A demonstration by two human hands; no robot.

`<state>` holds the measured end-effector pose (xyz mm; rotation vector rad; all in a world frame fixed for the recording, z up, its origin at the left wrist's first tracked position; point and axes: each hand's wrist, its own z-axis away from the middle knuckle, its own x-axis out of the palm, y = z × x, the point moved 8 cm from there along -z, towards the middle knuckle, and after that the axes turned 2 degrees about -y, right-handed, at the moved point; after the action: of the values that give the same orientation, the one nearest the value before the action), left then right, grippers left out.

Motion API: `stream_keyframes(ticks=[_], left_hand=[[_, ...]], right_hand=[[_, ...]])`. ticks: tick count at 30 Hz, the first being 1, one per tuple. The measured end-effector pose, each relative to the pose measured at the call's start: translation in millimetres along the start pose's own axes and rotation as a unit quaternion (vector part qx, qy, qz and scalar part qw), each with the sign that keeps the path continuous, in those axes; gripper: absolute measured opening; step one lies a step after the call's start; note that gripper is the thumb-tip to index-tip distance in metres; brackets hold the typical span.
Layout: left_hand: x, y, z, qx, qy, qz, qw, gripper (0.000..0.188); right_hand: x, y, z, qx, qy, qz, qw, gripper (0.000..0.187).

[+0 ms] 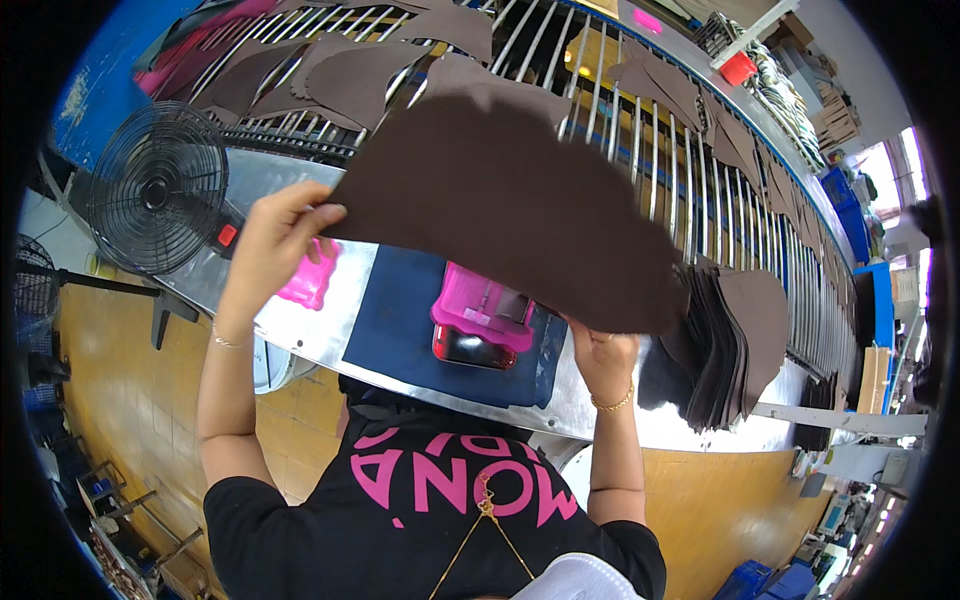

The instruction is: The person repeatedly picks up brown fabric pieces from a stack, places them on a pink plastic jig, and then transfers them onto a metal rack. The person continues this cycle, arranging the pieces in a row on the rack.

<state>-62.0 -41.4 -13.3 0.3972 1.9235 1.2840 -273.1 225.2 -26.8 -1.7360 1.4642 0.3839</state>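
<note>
A large dark brown sheet piece (490, 190), like cut leather or fabric with a wavy far edge, is held up over the metal table. My left hand (285, 235) pinches its left corner between thumb and fingers. At its lower right edge my right hand (605, 362) grips it, with some fingers hidden behind the sheet. Below it, a pink plastic tray (485, 310) rests over a shiny red-edged object (470, 350) on a dark blue cloth (400, 320). Another pink plastic piece (312, 275) lies near my left hand.
A stack of similar dark pieces (745, 335) hangs over the table to the right. Beyond the table runs a rack of metal rods (690, 190) carrying several brown pieces (350, 75). A black fan (157, 190) stands at the left. The metal table's front edge (330, 355) lies near my body.
</note>
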Motion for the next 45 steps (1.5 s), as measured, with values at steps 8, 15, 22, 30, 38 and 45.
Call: stream_keyframes(ticks=[8, 15, 22, 30, 38, 45], left_hand=[[110.4, 42.2, -21.6, 0.173, -0.173, -0.137, 0.96, 0.01], [192.1, 85.9, -12.1, 0.31, -0.29, -0.149, 0.893, 0.013], [185.8, 98.9, -60.7, 0.296, -0.193, -0.028, 0.935, 0.014], [95.3, 40.0, -78.8, 0.041, -0.078, 0.062, 0.994, 0.028], [39.6, -51.2, -40.7, -0.118, -0.006, 0.093, 0.989, 0.027], [45.8, -72.8, -36.3, -0.136, -0.006, 0.119, 0.984, 0.028]], right_hand=[[-46.9, 45.8, 100.6, 0.219, -0.007, 0.027, 0.975, 0.02], [-150.0, 69.2, 162.5, 0.403, 0.185, -0.183, 0.877, 0.008], [-183.7, 98.8, 87.3, 0.38, 0.207, -0.14, 0.891, 0.021], [-115.1, 261.8, -13.8, 0.424, 0.086, -0.119, 0.894, 0.037], [-32.9, 398.0, 13.3, 0.517, 0.034, -0.1, 0.849, 0.031], [-33.9, 356.6, -6.0, 0.466, -0.073, 0.229, 0.852, 0.033]])
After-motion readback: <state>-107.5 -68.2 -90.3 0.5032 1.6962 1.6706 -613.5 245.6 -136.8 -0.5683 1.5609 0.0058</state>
